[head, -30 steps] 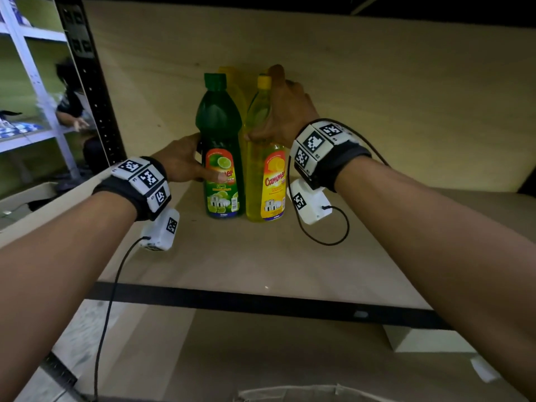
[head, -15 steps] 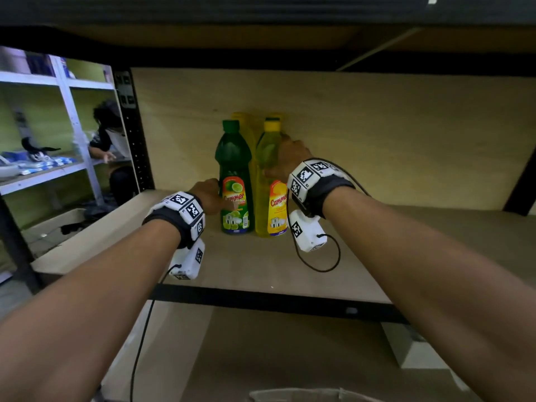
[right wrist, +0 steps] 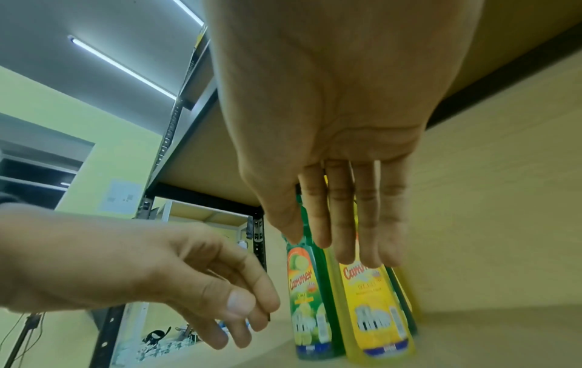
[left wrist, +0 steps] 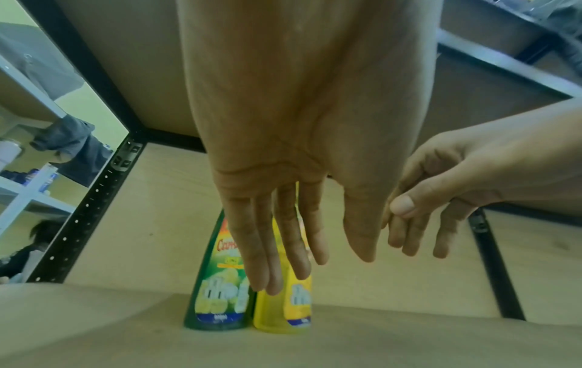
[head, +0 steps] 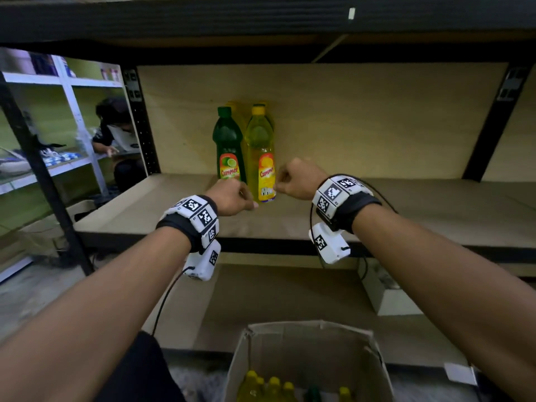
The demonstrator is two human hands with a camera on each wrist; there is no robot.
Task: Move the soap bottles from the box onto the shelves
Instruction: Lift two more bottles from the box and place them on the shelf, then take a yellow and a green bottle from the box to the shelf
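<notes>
At 6 o'clock, nearest you, the box (head: pixel 307 358) stands open on the floor with yellow caps (head: pixel 272 382) and one green cap (head: pixel 313 391) showing inside. Above it your two forearms reach toward the shelf (head: pixel 406 216). Your left hand (head: pixel 232 197) hangs over the shelf's front part at about 11 o'clock from the box, fingers (left wrist: pixel 267 249) loose and nearly straight, holding nothing. Your right hand (head: pixel 298 178) is level with it at about 1 o'clock, fingers (right wrist: pixel 362 224) also relaxed and empty. Neither hand touches a bottle.

Between and just beyond the hands, at 12 o'clock, the green bottle (head: pixel 227 146) and the yellow bottle (head: pixel 261 155) stand upright on the shelf, side by side and touching, green on the left. More yellow bottles (head: pixel 236 107) stand right behind them, mostly hidden. Farther back is the shelf's wooden back panel (head: pixel 377 117). Far off at 10 o'clock, another person (head: pixel 116 132) sits by a white rack (head: pixel 72 94).
</notes>
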